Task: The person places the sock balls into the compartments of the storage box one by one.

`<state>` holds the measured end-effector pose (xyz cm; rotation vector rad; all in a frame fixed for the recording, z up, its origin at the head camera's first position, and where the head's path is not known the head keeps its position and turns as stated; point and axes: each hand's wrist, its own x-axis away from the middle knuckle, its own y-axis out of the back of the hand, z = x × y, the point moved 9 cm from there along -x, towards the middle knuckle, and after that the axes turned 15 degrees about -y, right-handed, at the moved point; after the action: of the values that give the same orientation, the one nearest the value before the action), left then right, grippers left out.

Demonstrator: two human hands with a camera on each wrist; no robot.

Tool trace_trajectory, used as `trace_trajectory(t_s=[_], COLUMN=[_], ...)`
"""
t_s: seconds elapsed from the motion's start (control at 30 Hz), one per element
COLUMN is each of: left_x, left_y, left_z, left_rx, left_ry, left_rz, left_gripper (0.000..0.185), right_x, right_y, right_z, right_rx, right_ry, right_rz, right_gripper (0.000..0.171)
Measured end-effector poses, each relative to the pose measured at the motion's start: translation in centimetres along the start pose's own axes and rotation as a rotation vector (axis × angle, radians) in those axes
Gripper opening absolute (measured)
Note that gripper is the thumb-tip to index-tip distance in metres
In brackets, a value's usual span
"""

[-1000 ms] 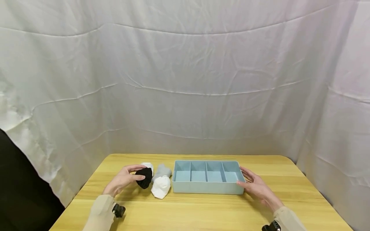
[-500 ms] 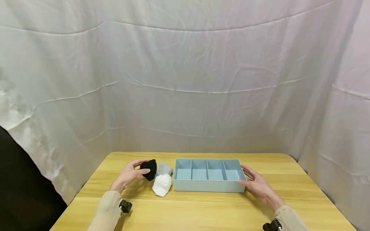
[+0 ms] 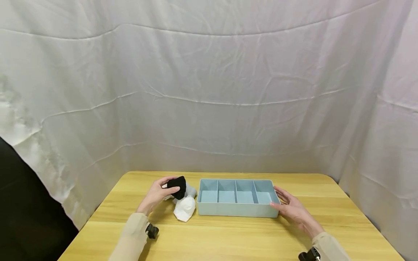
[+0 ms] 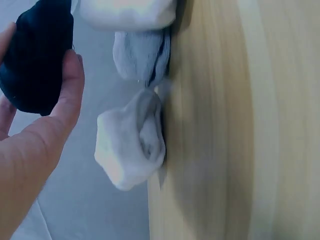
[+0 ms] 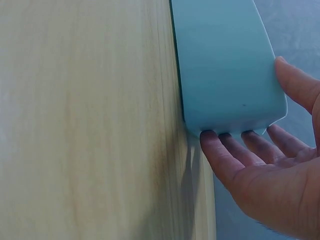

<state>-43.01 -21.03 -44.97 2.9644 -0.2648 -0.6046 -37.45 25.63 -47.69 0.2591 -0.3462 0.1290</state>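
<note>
Our left hand (image 3: 156, 194) grasps a black sock ball (image 3: 177, 186); our relaxed right hand (image 3: 292, 210) steadies the blue divided tray (image 3: 236, 210).

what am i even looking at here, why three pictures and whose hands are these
These are a person's two bare hands, filmed by three cameras at one moment. The wide picture comes from a camera worn on the head, looking down at a wooden table. The other two come from small cameras strapped to each wrist, so they show each hand very close and turned sideways.

On the table stands a light blue tray with four compartments, all bare. Left of it lie rolled socks: a white one and a grey one behind it.

The left hand holds a black rolled sock lifted above the others. The right hand rests with straight fingers against the tray's right end, as the right wrist view shows.
</note>
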Motion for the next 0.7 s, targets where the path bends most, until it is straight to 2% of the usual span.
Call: trace_trajectory(t_s=[0.17, 0.3, 0.7], left_x=[-0.4, -0.5, -1.3], left_y=[-1.2, -2.0, -3.7], left_z=[0.3, 0.3, -0.2], left_rx=[0.06, 0.06, 0.041], left_ry=[0.027, 0.032, -0.015], left_rz=[-0.011, -0.003, 0.0], left_gripper=[0.054, 0.053, 0.057], right_x=[0.0, 0.0, -0.2], right_y=[0.1, 0.0, 0.2], right_z=[0.0, -0.1, -0.3], right_rx=[0.003, -0.002, -0.006], right_ry=[-0.002, -0.007, -0.007], right_rz=[-0.001, 0.001, 0.0], right_gripper=[0.082, 0.082, 0.084])
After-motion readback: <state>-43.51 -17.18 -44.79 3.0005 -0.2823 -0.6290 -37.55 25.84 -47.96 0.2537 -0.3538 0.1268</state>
